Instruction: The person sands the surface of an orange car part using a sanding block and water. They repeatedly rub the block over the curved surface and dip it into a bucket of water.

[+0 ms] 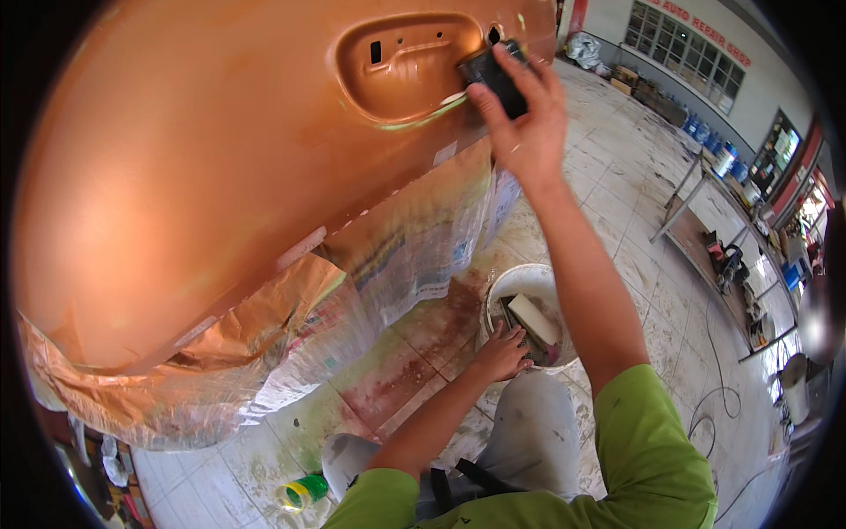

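Note:
A copper-orange vehicle panel (211, 159) with a rounded recess (414, 75) fills the upper left. My right hand (539, 132) grips a black sanding block (498, 79), held against the panel at the recess's right end. Pale, rubbed patches show along the recess's lower edge. Low in front of my knees stands a white bucket (520, 273). Over its near left side rests my left hand (502, 354), fingers spread beside a dark flat piece in the bucket. A cream-coloured block (534, 319) leans inside it. Whether my left fingertips press on the dark piece is unclear.
Plastic and paper masking (397, 256) hangs below the panel. A yellow-green container (302, 492) lies on the stained tile floor (617, 185). A metal rack (705, 238) with tools stands at right, near a loose cable (705, 401). Blue water jugs (701, 130) line the far wall.

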Available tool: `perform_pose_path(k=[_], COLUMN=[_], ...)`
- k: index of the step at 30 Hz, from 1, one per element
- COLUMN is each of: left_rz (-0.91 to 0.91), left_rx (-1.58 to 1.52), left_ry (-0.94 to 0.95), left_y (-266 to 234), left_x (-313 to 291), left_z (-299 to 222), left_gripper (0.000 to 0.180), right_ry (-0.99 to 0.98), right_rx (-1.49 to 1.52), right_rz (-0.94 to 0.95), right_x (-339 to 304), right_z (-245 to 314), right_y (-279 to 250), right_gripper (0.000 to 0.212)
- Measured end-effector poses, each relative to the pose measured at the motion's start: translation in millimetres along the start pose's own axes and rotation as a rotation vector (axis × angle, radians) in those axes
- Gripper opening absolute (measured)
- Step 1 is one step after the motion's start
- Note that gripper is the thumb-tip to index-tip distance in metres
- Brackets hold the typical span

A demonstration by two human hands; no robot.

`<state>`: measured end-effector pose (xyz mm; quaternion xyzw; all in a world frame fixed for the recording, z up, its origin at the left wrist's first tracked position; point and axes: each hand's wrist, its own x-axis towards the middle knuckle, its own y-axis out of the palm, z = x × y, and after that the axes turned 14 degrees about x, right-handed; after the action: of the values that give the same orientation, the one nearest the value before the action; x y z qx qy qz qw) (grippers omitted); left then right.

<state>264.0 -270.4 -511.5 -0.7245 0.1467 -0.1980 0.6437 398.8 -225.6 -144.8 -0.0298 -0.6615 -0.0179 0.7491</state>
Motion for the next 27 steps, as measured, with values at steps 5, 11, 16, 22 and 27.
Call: perform_pose_path(k=[5, 11, 16, 22, 27], left_rz=[0.05, 0.124, 0.141, 0.258, 0.3], left_rx=[-0.029, 0.002, 0.008, 0.029, 0.034], left_ry=[0.009, -0.049, 0.0, 0.056, 0.12], left_y=[28, 9, 15, -3, -11], left_x=[-28, -21, -21, -9, 1], left_z=[11, -6, 3, 5, 11], left_gripper=[0.053, 0.058, 0.064, 0.059, 0.054], right_ry=[0.03, 0.082, 0.127, 0.187, 0.111], right_rx=[-0.016, -0.175, -0.174, -0.057, 0.019], right_rz=[0.052, 0.086, 0.116, 0.092, 0.106], right_x=[-12, 0, -8, -3, -8], right_z=[32, 41, 42, 44, 35], right_y=[12, 4, 7, 6, 2], right_gripper=[0.054, 0.052, 0.052, 0.05, 0.047])
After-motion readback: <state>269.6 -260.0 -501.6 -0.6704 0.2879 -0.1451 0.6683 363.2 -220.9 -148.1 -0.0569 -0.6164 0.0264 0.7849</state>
